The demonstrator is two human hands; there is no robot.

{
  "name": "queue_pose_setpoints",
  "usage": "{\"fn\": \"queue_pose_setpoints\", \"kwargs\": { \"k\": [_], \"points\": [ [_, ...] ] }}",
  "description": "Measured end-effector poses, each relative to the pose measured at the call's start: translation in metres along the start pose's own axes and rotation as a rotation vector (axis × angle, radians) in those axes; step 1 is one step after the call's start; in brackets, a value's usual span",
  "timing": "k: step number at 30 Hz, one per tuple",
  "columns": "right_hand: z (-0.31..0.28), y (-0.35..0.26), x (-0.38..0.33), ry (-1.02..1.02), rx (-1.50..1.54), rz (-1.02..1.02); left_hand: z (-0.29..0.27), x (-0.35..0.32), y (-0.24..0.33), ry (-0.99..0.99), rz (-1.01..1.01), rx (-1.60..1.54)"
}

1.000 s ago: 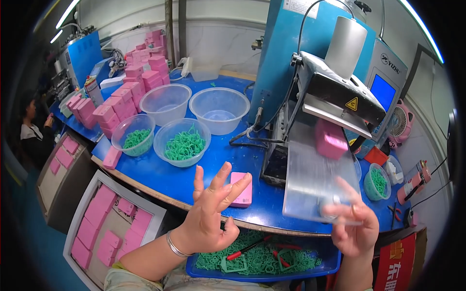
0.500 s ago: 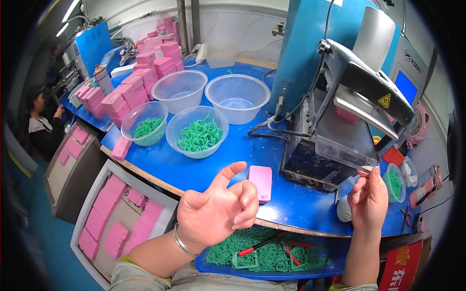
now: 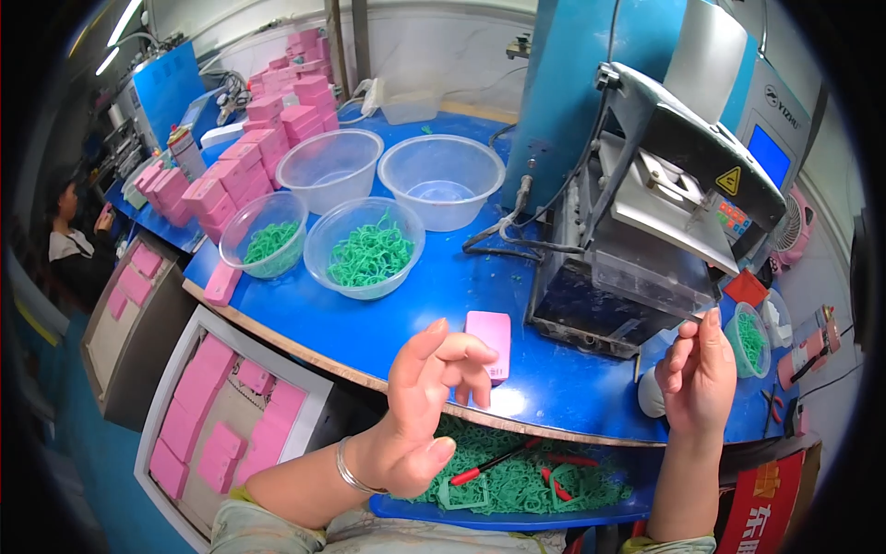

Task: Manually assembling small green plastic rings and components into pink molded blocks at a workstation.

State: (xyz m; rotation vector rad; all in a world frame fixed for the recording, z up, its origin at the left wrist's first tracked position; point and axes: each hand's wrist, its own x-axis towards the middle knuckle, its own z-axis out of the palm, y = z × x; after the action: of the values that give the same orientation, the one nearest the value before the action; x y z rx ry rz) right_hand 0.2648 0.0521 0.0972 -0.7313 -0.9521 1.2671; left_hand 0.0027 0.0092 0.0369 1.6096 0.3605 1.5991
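We hold our left hand [image 3: 426, 392] raised with fingers loosely curled; our right hand [image 3: 699, 377] lifts upright, fingertips pinched.

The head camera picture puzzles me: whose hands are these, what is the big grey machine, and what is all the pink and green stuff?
The camera sits on a worker's head and looks down, so the hands are the worker's own. The left hand is raised, open and empty, above a small pink case lying on the blue table. The right hand reaches up to the front of the grey machine, fingertips pinched; whether it holds anything is too small to tell. Two clear bowls hold green rubber rings, two more bowls look empty. Stacked pink cases stand at the back left.
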Motion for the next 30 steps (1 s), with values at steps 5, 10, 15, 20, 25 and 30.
{"fn": "queue_pose_setpoints", "kwargs": {
  "k": [5, 10, 15, 20, 25, 30],
  "points": [
    [0.007, 0.005, 0.001, -0.009, -0.015, 0.057, -0.005, 0.017, 0.0, -0.241, -0.145, 1.077],
    [0.001, 0.004, 0.013, 0.046, -0.009, 0.123, -0.002, 0.024, -0.013, -0.347, -0.354, 1.255],
    [0.005, 0.022, 0.021, 0.034, -0.102, 0.045, -0.015, 0.013, -0.007, -0.19, -0.447, 1.129],
    [-0.024, 0.012, 0.021, 0.133, -0.084, 0.002, -0.026, -0.036, 0.019, 0.021, -0.011, 1.087],
    [-0.026, 0.014, 0.027, 0.216, 0.006, -0.045, -0.13, -0.125, 0.047, 0.47, -0.264, 1.626],
    [-0.048, 0.017, 0.035, 0.12, -0.1, -0.126, -0.215, -0.216, 0.096, 0.665, -0.829, 1.769]
  ]
}}
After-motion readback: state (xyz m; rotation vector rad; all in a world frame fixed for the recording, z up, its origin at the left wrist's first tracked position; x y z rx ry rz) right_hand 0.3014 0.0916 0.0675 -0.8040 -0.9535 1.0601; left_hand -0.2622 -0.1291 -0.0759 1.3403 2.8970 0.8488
